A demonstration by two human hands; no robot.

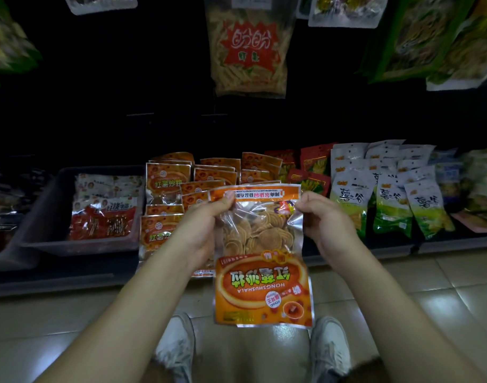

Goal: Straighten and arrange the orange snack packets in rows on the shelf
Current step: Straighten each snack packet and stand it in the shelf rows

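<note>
My left hand (206, 226) and right hand (325, 218) pinch the orange packet (261, 286) at ten and two o'clock; I judge it light, slippery, with brittle crisps.

packet (261, 288): glossy plastic, clear window | floor (419, 288): glossy tile

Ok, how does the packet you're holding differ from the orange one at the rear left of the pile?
The held packet hangs upside down, label below window; the shelf packet reads upright, label above window. The held packet is pinched by left hand and right hand; the shelf packet lies in the pile. Both share the orange design.
</note>
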